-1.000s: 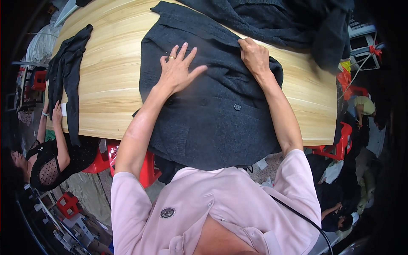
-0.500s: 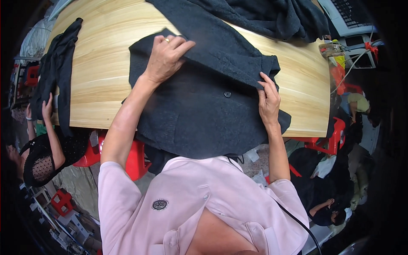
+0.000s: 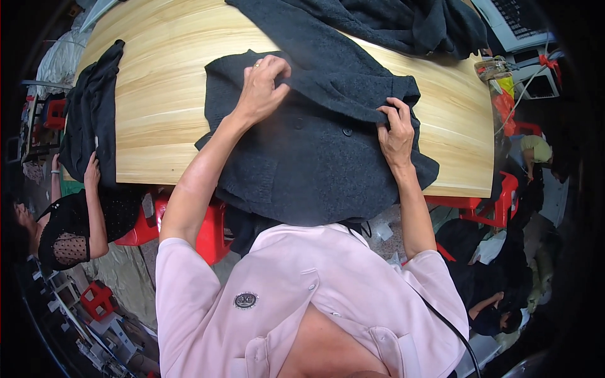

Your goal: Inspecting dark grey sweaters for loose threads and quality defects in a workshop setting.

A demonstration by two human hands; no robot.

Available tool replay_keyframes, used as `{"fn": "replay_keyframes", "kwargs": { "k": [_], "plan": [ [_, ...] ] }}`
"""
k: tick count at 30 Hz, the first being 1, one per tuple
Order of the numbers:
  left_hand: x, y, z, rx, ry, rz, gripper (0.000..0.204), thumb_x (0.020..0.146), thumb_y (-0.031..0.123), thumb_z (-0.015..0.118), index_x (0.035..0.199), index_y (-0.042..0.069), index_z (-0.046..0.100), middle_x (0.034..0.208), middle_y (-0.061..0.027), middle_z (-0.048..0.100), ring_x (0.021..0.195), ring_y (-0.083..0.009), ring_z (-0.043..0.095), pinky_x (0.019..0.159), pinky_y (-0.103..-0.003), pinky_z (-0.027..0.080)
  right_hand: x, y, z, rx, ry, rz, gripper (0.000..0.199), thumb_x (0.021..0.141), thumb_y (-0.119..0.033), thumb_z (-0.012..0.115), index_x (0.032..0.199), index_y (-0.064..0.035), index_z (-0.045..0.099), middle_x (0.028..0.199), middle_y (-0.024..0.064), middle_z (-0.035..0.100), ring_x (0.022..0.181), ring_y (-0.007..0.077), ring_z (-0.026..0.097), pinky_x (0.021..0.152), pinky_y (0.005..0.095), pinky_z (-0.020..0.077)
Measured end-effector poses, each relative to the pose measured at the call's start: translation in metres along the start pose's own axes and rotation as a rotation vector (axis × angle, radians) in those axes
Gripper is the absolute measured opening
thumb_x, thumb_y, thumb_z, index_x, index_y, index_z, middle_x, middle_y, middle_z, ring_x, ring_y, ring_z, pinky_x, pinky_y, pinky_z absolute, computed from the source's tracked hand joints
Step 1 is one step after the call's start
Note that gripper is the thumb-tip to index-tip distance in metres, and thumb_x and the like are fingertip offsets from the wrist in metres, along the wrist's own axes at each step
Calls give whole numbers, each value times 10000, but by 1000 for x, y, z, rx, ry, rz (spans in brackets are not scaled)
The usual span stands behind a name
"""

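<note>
A dark charcoal knitted cardigan (image 3: 315, 183) lies spread on the table in front of me, its lower hem hanging over the near edge. One round dark button (image 3: 347, 132) shows plainly on its front, and a fainter one is to the left. My left hand (image 3: 263, 88), a ring on one finger, is curled in a pinch at a fold in the upper part. My right hand (image 3: 396, 132) grips the right end of that fold, with thumb and fingertips on the knit. A sleeve-like length stretches from the fold toward the far side.
Another dark garment (image 3: 403, 28) is heaped along the far edge of the wooden table (image 3: 157, 107). At the left, a co-worker (image 3: 75, 220) handles a dark garment (image 3: 94, 113). Red stools (image 3: 214, 233) stand below the near edge. Cables and a keyboard (image 3: 513, 19) are at the far right.
The fold has sunk lower and flatter, and a second button has come into view. My left hand has shifted slightly right. The co-worker's hands have moved along their garment.
</note>
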State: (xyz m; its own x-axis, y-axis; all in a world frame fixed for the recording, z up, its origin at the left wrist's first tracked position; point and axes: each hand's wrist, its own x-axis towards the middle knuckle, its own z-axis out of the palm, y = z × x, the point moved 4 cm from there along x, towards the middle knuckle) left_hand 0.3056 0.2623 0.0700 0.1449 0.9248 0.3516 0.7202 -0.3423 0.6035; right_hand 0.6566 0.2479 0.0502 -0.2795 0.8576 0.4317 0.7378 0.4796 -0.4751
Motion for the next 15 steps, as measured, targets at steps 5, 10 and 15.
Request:
{"fn": "replay_keyframes", "kwargs": {
  "k": [5, 10, 15],
  "plan": [
    [15, 14, -62, 260, 392, 369, 319, 807, -15, 750, 1092, 81, 646, 888, -79, 733, 838, -328, 722, 909, -465, 547, 17, -6, -3, 49, 65, -40, 209, 937, -14, 836, 1096, -8, 699, 1423, 203, 684, 1205, 419, 741, 948, 469, 630],
    [-34, 61, -126, 570, 328, 841, 274, 936, 84, 728, 1202, 144, 755, 968, 26, 719, 792, -149, 687, 956, -356, 515, 2, -5, -12, -31, -38, -55, 210, 939, 40, 767, 1103, -21, 650, 1523, 238, 627, 1378, 469, 644, 1113, 515, 562],
    [-127, -53, -94, 629, -326, 249, 441, 904, 24, 685, 1328, 91, 788, 1121, -51, 764, 1040, -233, 734, 1028, -417, 530, -6, 15, 16, -105, -169, -45, 273, 956, 28, 731, 1176, -35, 583, 1606, 245, 554, 1511, 493, 524, 1317, 562, 404]
  ]
}}
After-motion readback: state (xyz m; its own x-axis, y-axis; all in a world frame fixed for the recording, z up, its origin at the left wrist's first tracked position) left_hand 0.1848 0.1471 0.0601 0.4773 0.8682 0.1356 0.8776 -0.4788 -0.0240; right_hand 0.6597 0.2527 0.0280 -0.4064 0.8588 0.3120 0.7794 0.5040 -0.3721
